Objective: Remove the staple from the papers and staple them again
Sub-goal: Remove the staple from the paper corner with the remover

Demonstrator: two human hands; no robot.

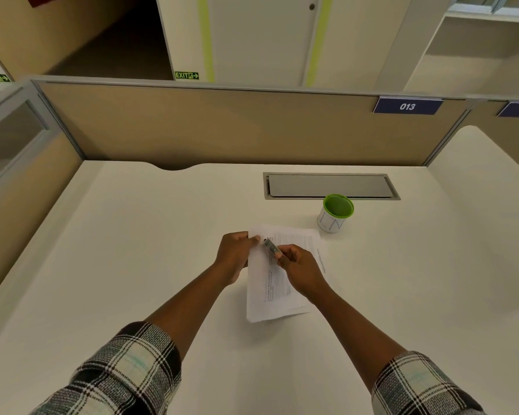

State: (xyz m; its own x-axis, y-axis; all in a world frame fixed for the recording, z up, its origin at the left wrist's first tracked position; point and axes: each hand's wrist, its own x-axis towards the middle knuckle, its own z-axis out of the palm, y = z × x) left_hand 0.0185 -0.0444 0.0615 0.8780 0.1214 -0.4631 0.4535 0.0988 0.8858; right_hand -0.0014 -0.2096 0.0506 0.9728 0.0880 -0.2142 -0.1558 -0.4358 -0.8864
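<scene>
On the cream-white surface [138, 235] of a cubicle desk, a thin stack of white printed papers [277, 292] lies flat, its long side running away from the person, and serves as the landmark for everything else. At the far left corner of the papers the left hand [233, 255] rests with its fingers curled, the thumb and fingertips pinching that corner's edge. Just to the right of it, over the far part of the papers, the right hand [298, 266] is closed around the near end of a small silvery metal stapler [272, 248], whose far tip points toward the left hand's fingertips and sits at the corner of the papers; whether the tip touches the sheet cannot be told. The staple itself is too small to make out. Beyond the far right corner of the papers, close by but apart from them, stands a white cylindrical cup with a green rim and green inside [335, 213]. Farther back behind the cup, a grey rectangular flap [330, 186] is set into the surface. Both forearms reach in from the near edge, with plaid black-and-white sleeves [126, 372] pushed up.
</scene>
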